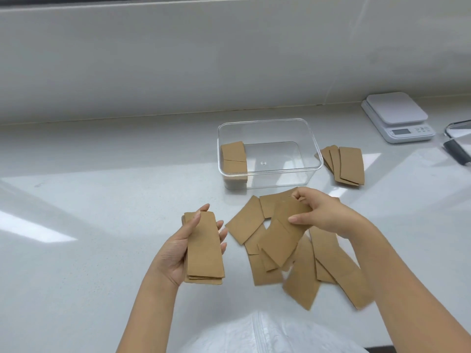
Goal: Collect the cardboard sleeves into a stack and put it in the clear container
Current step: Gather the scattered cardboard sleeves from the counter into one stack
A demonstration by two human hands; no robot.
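Head view: flattened kraft cardboard cup sleeves, part gathered in hand, part loose on a white counter.

A single sleeve [293,212] is pinched between thumb and fingertips of the right hand [323,215], above the loose pile [303,271]. A small stack [204,250] is cradled in the left hand [175,253], thumb laid along its face, fingers curled at the far edge. Handling is judged light, thin and slightly springy, easily creased and prone to sliding apart; grasp across the long edges is advised. Tan, matte, tapered strips with curved ends are noted. More sleeves stand at the left end of the clear container [311,149]; a fanned group [344,164] lies just right of it.
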